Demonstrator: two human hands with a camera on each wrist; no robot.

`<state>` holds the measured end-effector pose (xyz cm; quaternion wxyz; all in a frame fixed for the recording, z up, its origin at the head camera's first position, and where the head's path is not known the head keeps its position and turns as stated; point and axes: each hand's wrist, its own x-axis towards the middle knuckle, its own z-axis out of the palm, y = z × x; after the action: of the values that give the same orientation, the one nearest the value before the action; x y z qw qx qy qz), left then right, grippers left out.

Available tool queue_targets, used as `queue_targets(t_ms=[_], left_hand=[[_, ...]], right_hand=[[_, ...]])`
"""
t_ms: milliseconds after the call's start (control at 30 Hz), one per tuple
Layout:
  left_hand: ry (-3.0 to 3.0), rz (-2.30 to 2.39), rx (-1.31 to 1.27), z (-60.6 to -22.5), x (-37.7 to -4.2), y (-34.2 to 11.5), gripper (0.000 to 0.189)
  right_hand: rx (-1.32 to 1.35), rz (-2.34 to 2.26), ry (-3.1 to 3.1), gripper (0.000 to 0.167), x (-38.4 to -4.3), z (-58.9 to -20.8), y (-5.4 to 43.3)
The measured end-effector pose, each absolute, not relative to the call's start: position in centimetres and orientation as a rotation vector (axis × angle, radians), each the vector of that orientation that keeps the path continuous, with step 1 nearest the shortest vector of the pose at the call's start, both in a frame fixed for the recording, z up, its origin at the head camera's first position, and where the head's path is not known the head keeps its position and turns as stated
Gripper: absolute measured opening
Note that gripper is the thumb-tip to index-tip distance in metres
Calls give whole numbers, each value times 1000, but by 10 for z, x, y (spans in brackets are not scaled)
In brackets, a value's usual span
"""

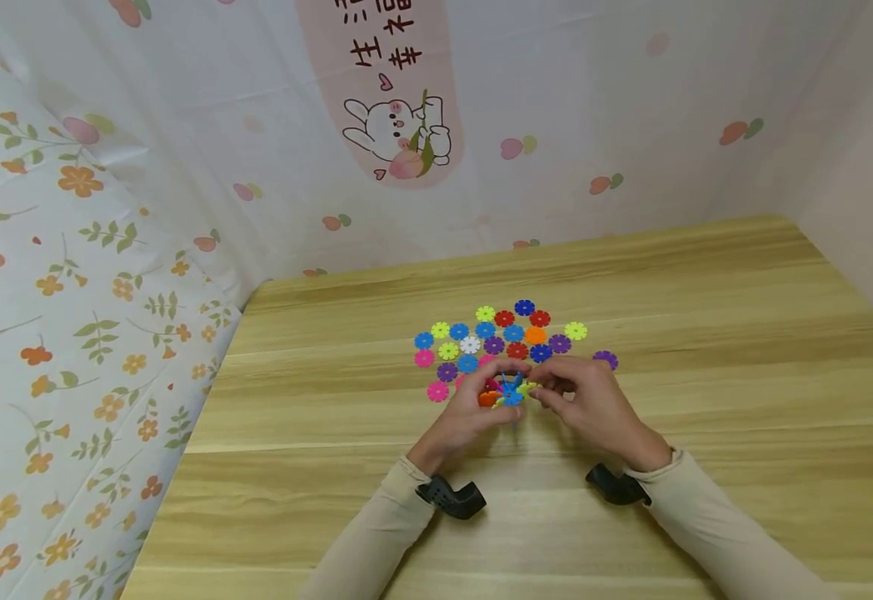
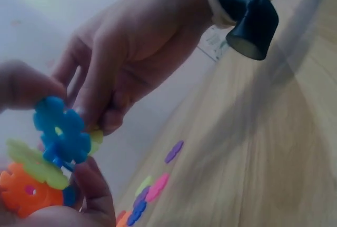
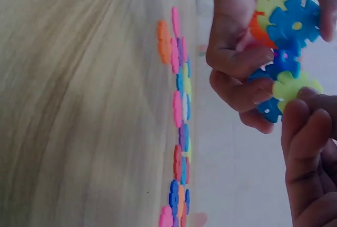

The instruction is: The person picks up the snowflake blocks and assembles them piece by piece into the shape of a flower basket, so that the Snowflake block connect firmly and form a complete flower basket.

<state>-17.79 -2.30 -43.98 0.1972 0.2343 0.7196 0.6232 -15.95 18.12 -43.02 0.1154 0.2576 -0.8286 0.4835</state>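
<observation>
Risk: a skewed push on the yellow-green disc (image 3: 289, 87) could pop neighbours off the joined cluster (image 1: 511, 395), mostly if the hold slackens; can't tell if its notch is seated. Cluster is off the desk (image 1: 706, 350), at the near edge of the loose discs (image 1: 514, 333), inside the left hand (image 1: 466, 413), fingers curled round it. Right hand (image 1: 592, 395), also nearside of the loose discs, pinches the yellow-green disc
</observation>
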Motion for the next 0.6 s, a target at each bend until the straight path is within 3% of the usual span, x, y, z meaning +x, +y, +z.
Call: queue_targets(t_ms=[367,600], left_hand=[[1980,1745,596,-437,-176,-22,50],[2085,1701,628,-439,-180,-31,48]], right_hand=[[768,1414,-2518,18,-165,-429,186],[677,996,-2854,15,-186,-419,223]])
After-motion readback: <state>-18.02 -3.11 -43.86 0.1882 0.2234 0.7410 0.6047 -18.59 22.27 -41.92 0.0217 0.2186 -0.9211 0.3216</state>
